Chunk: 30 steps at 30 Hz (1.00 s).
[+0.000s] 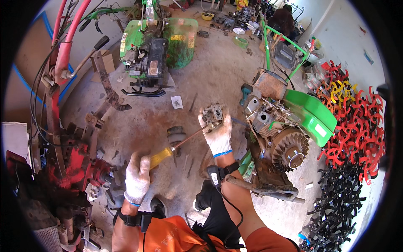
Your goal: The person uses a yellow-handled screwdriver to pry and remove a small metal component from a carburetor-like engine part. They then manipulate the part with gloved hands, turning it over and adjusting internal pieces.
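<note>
My left hand (137,176), in a white knit glove, is closed round the yellow handle of a screwdriver (160,157). Its long shaft slants up to the right and its tip meets the lower side of a small metal carburetor (213,114). That carburetor is gripped in the gloved fingers of my right hand (219,136), held up above the floor. Where exactly the tip touches is too small to tell. To the right of my right hand stands a partly stripped engine (273,122) with a finned flywheel (290,150) and a green cover (312,115).
A green tiller (147,54) stands ahead. Red machinery (71,168) crowds the left side. Red curved blades (352,130) and black ones (336,206) lie heaped along the right wall. A round dark part (176,134) and loose tools lie on the concrete floor. Far back, a person (282,21) is bent over.
</note>
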{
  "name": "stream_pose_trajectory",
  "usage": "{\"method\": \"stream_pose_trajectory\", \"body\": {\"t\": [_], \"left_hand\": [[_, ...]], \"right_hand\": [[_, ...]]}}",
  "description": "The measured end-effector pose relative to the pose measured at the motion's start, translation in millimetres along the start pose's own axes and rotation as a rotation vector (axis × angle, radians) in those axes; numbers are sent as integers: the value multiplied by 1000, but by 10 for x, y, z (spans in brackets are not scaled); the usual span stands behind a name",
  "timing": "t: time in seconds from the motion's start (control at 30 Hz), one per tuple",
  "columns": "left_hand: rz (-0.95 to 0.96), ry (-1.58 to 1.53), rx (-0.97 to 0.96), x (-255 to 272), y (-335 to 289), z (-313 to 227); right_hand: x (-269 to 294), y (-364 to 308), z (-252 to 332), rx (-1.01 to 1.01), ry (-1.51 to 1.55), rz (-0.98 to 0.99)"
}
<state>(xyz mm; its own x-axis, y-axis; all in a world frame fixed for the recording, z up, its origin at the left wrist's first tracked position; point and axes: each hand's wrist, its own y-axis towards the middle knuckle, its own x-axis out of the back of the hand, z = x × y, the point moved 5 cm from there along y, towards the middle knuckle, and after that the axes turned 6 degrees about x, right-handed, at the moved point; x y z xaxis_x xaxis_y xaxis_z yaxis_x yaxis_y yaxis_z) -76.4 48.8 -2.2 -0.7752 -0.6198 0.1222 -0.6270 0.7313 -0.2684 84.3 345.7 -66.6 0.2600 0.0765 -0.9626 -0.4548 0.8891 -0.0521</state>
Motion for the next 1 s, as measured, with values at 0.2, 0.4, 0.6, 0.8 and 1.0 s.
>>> {"method": "stream_pose_trajectory", "body": {"t": [0.2, 0.4, 0.6, 0.8, 1.0], "left_hand": [[2, -8, -266, -48, -12, -160], [-7, -13, -67, 32, -73, -147], [-10, 4, -107, 8, -92, -211], [5, 2, -114, -16, -88, -166], [2, 12, -120, -30, -94, -164]], "right_hand": [[-19, -20, -7, -1, 20, -16], [48, 19, -12, -29, 56, -54], [110, 48, 3, -4, 37, -118], [79, 37, -23, -9, 26, -60], [82, 24, -32, 1, 22, -70]]}}
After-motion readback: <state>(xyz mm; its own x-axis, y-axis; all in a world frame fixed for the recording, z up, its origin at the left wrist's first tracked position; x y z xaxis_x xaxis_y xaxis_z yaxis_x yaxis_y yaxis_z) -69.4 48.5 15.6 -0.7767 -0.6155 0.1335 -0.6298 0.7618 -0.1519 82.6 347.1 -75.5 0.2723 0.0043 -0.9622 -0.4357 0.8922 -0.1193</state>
